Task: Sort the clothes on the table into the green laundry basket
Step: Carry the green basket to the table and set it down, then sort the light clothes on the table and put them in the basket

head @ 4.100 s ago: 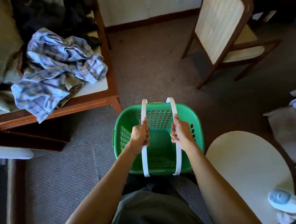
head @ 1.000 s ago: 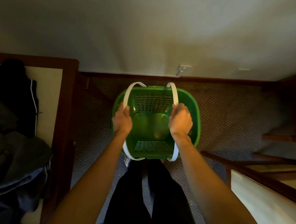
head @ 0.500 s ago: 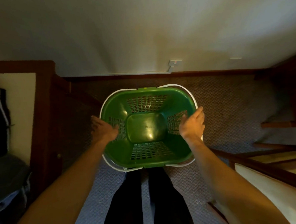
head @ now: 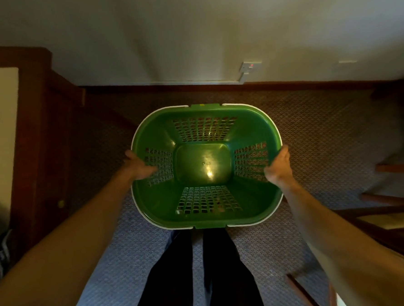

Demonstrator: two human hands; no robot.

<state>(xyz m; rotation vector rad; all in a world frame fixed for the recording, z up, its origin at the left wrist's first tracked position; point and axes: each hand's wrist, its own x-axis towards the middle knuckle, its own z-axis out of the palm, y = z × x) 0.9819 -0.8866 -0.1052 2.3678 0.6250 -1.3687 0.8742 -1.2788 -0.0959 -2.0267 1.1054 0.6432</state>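
Nearest the camera, two legs in dark trousers [head: 196,276] are standing on the patterned carpet [head: 113,264], and both bare forearms are reaching forward and down from the lower corners of the view. Just beyond the feet, the green laundry basket [head: 208,214] is sitting upright on the carpet, its mouth facing straight up toward the camera and its long axis running left to right; its white handles [head: 144,123] are lying folded down along the rim, and nothing is lying inside it. The left hand [head: 139,167] is meeting the basket's left rim, with its thumb showing out over the edge and its fingers lying against the slotted inner wall, loosely spread rather than clenched. The right hand [head: 277,166] is resting against the right rim with its fingers extended and close together along the outer edge; whether they are curling under the lip cannot be told. At the far left, a wooden table [head: 40,120] with a pale top is standing beside the basket, with dark clothing [head: 0,250] showing at its near edge. To the right, brown chair legs are crossing the carpet. Farthest off, a brown skirting board [head: 216,87] is running beneath a pale wall, where a white wall socket [head: 249,67] is showing a small red light.
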